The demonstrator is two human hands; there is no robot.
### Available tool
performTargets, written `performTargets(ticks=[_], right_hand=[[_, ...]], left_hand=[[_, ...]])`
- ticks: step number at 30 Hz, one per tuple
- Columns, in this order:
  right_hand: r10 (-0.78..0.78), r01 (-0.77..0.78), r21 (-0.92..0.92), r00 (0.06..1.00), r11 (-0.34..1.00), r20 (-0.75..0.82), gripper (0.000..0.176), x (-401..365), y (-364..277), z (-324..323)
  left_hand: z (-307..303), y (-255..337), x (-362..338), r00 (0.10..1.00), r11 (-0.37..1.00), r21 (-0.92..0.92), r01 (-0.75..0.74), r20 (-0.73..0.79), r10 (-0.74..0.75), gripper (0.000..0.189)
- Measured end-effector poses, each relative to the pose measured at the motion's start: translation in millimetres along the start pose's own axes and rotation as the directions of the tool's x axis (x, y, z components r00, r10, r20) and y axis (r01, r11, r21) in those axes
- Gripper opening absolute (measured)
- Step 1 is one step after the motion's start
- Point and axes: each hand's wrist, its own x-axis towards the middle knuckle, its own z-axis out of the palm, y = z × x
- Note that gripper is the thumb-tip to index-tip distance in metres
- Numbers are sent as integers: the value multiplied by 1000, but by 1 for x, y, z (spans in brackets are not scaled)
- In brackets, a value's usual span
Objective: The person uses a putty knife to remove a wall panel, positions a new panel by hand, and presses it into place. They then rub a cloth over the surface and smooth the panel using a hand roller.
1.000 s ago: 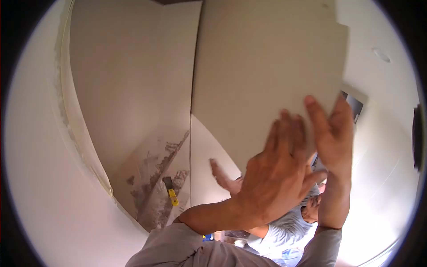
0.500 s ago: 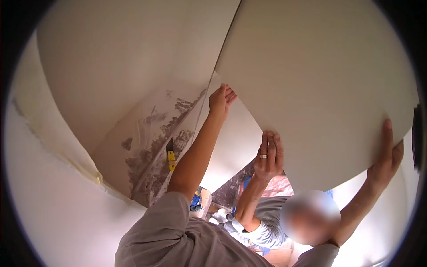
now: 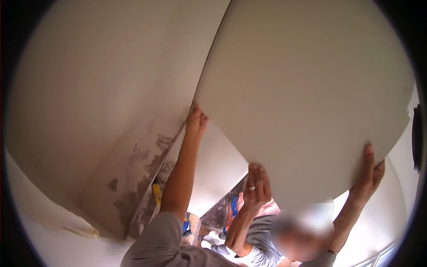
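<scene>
A large pale panel [image 3: 302,98] fills the upper right, its left edge along a dark seam. At its lower left corner, my left hand [image 3: 197,122] has its fingers closed on the edge. On the lower right edge my right hand [image 3: 368,175] grips the panel, thumb on the face and fingers partly hidden behind. Between them, a co-worker's ringed hand [image 3: 257,184] presses fingers against the lower edge. The co-worker's blurred head [image 3: 302,233] is below the panel, in front of part of my right arm.
Left of the seam is a pale surface [image 3: 102,80] with grey-brown smears lower down. A yellow-handled tool [image 3: 156,192] lies beside my left forearm. Below the panel are a bright white surface [image 3: 213,167], pink material [image 3: 267,208] and the co-worker's striped sleeve [image 3: 262,253].
Both my hands and the co-worker's hand appear lower and further left in view, along with the panel and the surroundings. My left hand is now nearer the dark seam.
</scene>
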Motion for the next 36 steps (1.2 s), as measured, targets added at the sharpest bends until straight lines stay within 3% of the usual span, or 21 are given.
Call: performTargets(ticks=[2, 4, 5, 6, 9, 12, 15, 18, 21, 24, 25, 26, 28, 31, 33, 35, 36], right_hand=[[-4, 3, 46, 1000, 999, 26, 41, 0, 1, -2], [28, -30, 56, 999, 998, 40, 40, 3, 6, -7], [48, -51, 62, 998, 997, 50, 40, 3, 7, -8], [46, -47, 58, 999, 997, 25, 38, 2, 6, -7], [37, -39, 46, 998, 998, 41, 37, 1, 8, -12], [-27, 26, -11, 994, 1000, -102, 37, -19, 7, -13], [-13, 9, -42, 995, 999, -97, 38, -36, 11, -50], [41, -52, -69, 987, 996, -155, 40, -34, 3, -74], [84, -88, -24, 988, 996, -127, 42, -33, 16, -112], [100, -117, -54, 966, 992, -239, 46, -40, 8, -128], [103, -124, -58, 956, 991, -275, 47, -41, 5, -133], [120, -172, -114, 924, 978, -364, 62, -45, 3, -139], [77, -195, -198, 871, 961, -485, 65, -49, -1, -150], [15, -278, -335, 789, 900, -614, 69, -54, -10, -174], [9, -332, -348, 734, 877, -679, 70, -65, -26, -184], [42, -268, -198, 685, 943, -728, 68, -75, -27, -201], [51, -270, -207, 716, 940, -697, 67, -82, -25, -231]], left_hand=[[-51, -7, 30, 913, 987, -134, 87, 407, -25, 17], [-32, -8, 23, 930, 984, -143, 108, 364, -49, 18], [18, 7, -8, 990, 993, -87, 75, 122, -64, 18], [47, 15, -26, 990, 998, -21, 55, -130, -58, 17], [44, 18, -24, 991, 996, -32, 85, -105, -88, 17], [11, 14, -9, 995, 995, 38, 97, 11, -98, 15], [37, 8, -35, 995, 993, 71, 93, 41, -96, 13], [16, -16, -33, 969, 988, -53, 144, 208, -130, 10], [40, -40, -50, 990, 985, -137, 105, 102, -92, 10], [46, -42, -65, 974, 979, -155, 129, 204, -96, 14], [50, -41, -71, 972, 974, -168, 150, 203, -114, 15], [54, -41, -79, 970, 968, -181, 172, 203, -135, 15], [61, -40, -89, 970, 964, -168, 204, 168, -176, 16], [58, -43, -107, 941, 951, -155, 266, 256, -222, 19], [56, -49, -125, 909, 935, -108, 337, 295, -294, 17], [62, -50, -146, 878, 920, -38, 391, 316, -360, 18], [63, -51, -154, 858, 912, -10, 410, 342, -382, 17]])
